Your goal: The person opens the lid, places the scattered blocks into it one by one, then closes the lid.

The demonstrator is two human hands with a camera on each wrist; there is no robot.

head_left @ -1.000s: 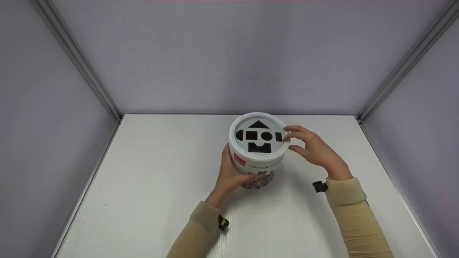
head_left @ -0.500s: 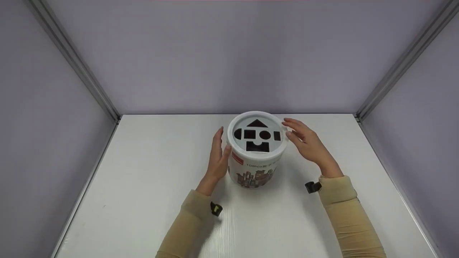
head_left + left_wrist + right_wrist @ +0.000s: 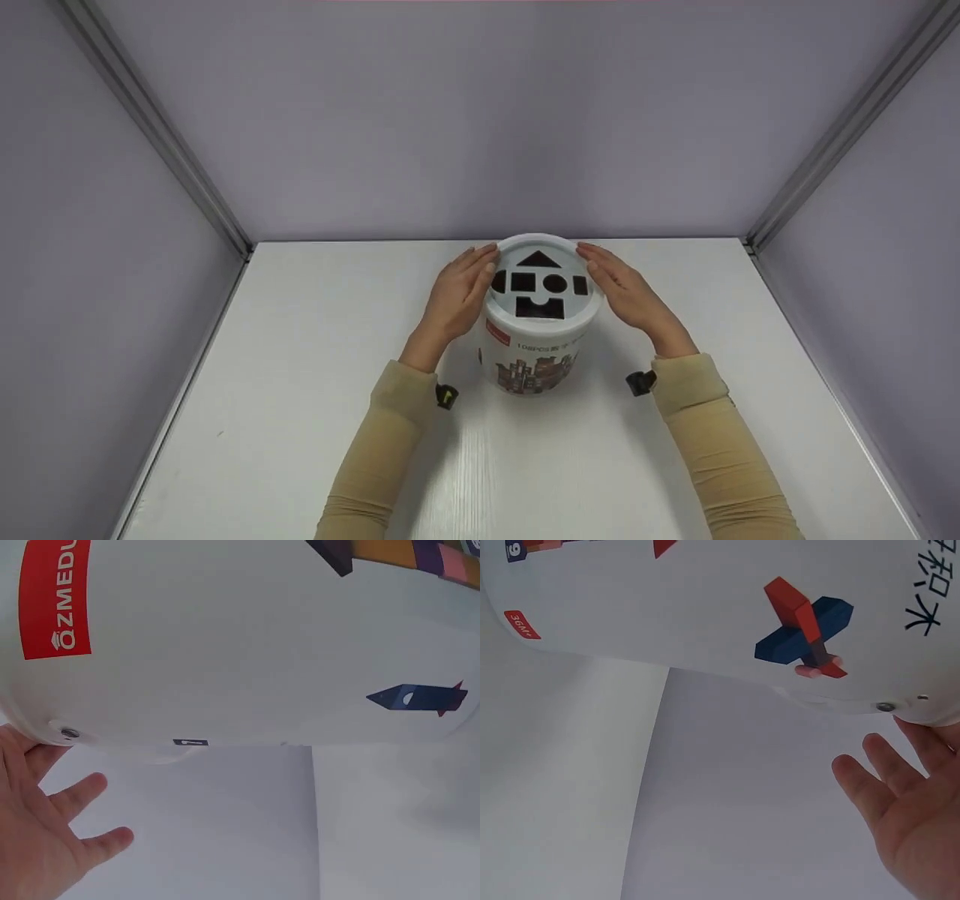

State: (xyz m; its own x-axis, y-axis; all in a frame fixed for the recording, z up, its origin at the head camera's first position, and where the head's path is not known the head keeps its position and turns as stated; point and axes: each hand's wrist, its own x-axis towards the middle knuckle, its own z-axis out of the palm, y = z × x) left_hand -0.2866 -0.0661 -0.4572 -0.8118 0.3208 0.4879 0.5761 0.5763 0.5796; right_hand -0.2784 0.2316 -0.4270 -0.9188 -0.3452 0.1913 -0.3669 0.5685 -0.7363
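Note:
A white toy-block bucket (image 3: 536, 356) stands upright on the white table, printed with a block city and a red label. Its white lid (image 3: 541, 325) is on, with several dark shaped holes. My left hand (image 3: 452, 300) lies along the lid's left rim, thumb near the top edge. At the right rim is my right hand (image 3: 628, 296), fingers fairly straight against the edge. In the left wrist view, the left hand (image 3: 37, 817) touches the rim while its lower fingers spread off the wall. The right hand (image 3: 922, 817) looks similar in the right wrist view.
The white table (image 3: 315, 360) extends around the bucket on every side. A grey back wall (image 3: 487, 120) rises close behind it. Side panels with metal corner posts enclose the left and right. Small black cameras sit at both wrists.
My left hand has left the bucket's front-left side and moved up to the lid's left rim. The right hand has shifted slightly left, closer along the right rim. The bucket has barely moved.

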